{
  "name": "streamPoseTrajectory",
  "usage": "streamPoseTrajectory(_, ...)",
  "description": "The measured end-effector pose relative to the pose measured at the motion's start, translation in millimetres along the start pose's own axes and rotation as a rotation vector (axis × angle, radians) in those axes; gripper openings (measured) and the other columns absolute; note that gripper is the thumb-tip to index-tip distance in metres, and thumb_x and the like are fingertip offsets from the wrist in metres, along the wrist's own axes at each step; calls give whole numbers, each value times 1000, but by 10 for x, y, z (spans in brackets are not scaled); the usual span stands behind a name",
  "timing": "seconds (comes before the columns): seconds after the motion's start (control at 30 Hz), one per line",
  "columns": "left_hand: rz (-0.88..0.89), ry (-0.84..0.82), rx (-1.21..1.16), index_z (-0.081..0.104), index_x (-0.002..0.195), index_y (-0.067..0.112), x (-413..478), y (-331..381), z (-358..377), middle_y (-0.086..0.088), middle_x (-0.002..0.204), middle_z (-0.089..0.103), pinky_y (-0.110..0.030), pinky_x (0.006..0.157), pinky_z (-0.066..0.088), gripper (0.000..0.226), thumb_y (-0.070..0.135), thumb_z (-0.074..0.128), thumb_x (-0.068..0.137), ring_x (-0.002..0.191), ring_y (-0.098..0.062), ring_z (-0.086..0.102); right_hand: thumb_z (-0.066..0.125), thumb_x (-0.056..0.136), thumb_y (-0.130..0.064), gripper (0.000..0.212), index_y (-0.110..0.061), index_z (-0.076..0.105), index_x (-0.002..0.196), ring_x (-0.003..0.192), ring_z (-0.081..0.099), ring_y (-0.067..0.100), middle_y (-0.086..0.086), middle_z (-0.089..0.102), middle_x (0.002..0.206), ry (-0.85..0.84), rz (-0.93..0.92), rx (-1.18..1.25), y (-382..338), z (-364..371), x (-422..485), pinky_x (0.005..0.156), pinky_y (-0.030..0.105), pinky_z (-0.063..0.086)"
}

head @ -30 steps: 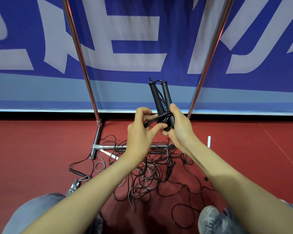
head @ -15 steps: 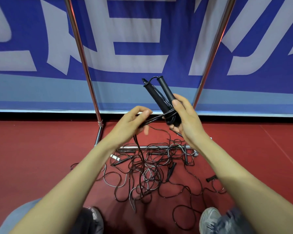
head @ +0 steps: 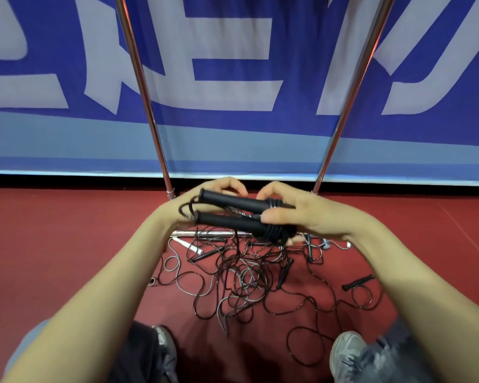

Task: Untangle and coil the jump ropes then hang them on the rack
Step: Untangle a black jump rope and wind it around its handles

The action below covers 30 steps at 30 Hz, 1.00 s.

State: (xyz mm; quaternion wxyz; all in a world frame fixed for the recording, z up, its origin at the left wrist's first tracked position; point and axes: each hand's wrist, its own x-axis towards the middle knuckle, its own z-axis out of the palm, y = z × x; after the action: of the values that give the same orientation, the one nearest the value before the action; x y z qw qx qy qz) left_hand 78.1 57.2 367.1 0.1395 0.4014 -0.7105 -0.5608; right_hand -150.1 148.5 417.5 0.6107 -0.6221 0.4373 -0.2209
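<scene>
Held rope [head: 273,233]: black, cord wound in tight turns round one end of its two handles [head: 230,200]. It is up in the air between both hands, in front of the rack's foot and above the pile on the floor.
Handles: side by side, nearly level, the wound end toward the right hand. A short loop of cord sticks out at the free end.
Right hand [head: 310,217]: closed round the wound end, thumb laid across the lower handle, fingers wrapped under and behind. Firm hold.
Left hand [head: 205,199]: behind the free ends, fingers curled over the top of the upper handle. The handles hide the palm, so the exact contact is unclear.
Tangle [head: 244,275]: thin black and grey cords in a loose heap on the floor [head: 53,244], below the hands and between the feet, well apart from the held rope.
Strays: a white handle [head: 187,243] at the heap's left edge and a black handle [head: 357,282] lying off to its right.
Rack [head: 143,87]: two chrome uprights leaning apart. Its base bar lies on the floor, partly hidden behind the hands and crossed by cords.
In the way: both forearms cut across the heap's sides, and the hands cover the middle of the base bar.
Banner [head: 233,51]: blue with large white shapes, behind the rack.
Shoes [head: 346,352]: grey, at the bottom edge, either side of the heap.
</scene>
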Motion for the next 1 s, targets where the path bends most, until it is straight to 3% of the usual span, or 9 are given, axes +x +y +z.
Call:
streamPoseTrajectory(0.07, 43, -125, -72, 51, 105, 6, -46, 203, 76, -7, 72, 68, -20, 63, 50, 30, -3, 65, 80, 61, -12, 62, 67, 86, -28, 44, -12, 40, 117, 46, 49, 11, -3, 62, 62, -101, 154, -163, -17, 28, -3, 46, 22, 36)
streamPoseTrajectory(0.13, 106, -163, -21, 52, 101, 9, -49, 392, 208, -5, 66, 65, -21, 66, 47, 30, -4, 69, 80, 60, -12, 60, 68, 87, -33, 51, -15, 37, 123, 52, 49, 10, -6, 58, 66, -110, 288, -396, 15, 70, 23, 50, 21, 38)
streamPoseTrajectory(0.27, 137, -27, 255, 52, 105, 18, -11, 413, 334, -10, 75, 69, -36, 63, 44, 34, 18, 76, 81, 64, -25, 55, 65, 87, -46, 70, -25, 28, 143, 78, 50, 16, -4, 50, 88, 138, 277, -881, 159, 67, 124, 65, 28, 37)
streamPoseTrajectory(0.4, 177, 136, 178, 45, 113, 16, -27, 488, 448, -9, 89, 68, -24, 47, 41, 32, 15, 67, 90, 51, -13, 50, 55, 91, -39, 45, -32, 42, 134, 95, 60, 29, 4, 63, 102, 399, 156, -1107, 290, -33, 233, 74, 36, 44)
streamPoseTrajectory(0.47, 154, 199, 14, 42, 110, 12, -29, 472, 489, -9, 88, 68, -25, 42, 42, 28, 14, 64, 92, 45, -16, 48, 54, 92, -40, 41, -23, 43, 128, 100, 61, 33, 7, 63, 108, 597, 117, -1122, 308, -99, 266, 77, 39, 45)
streamPoseTrajectory(0.57, 81, 190, -243, 43, 101, 10, -48, 466, 528, -11, 76, 69, -23, 41, 39, 18, 18, 58, 95, 40, -12, 37, 57, 93, -40, 40, -11, 39, 116, 86, 60, 36, 5, 57, 93, 818, 36, -925, 239, -213, 220, 67, 40, 42)
streamPoseTrajectory(0.7, 31, 220, -411, 45, 96, 11, -27, 464, 493, -11, 72, 70, -22, 47, 31, 19, 30, 44, 101, 46, -11, 32, 60, 93, -38, 38, -15, 36, 113, 73, 52, 28, 2, 55, 91, 801, -51, -758, 182, -247, 92, 67, 40, 43)
streamPoseTrajectory(0.87, 2, 306, -527, 54, 96, 11, -34, 419, 408, -3, 76, 74, -19, 59, 39, 5, 10, 58, 93, 52, -6, 48, 58, 95, -36, 39, -17, 38, 122, 80, 51, 27, -1, 53, 102, 821, -65, -846, 190, -255, 85, 68, 37, 41)
streamPoseTrajectory(1.0, 244, 482, -415, 52, 99, 16, -117, 521, 464, -5, 78, 74, -22, 55, 42, 17, 9, 65, 89, 51, -13, 48, 56, 95, -35, 37, -12, 38, 117, 84, 57, 32, 4, 56, 101, 854, -15, -1022, 234, -333, 113, 64, 36, 38)
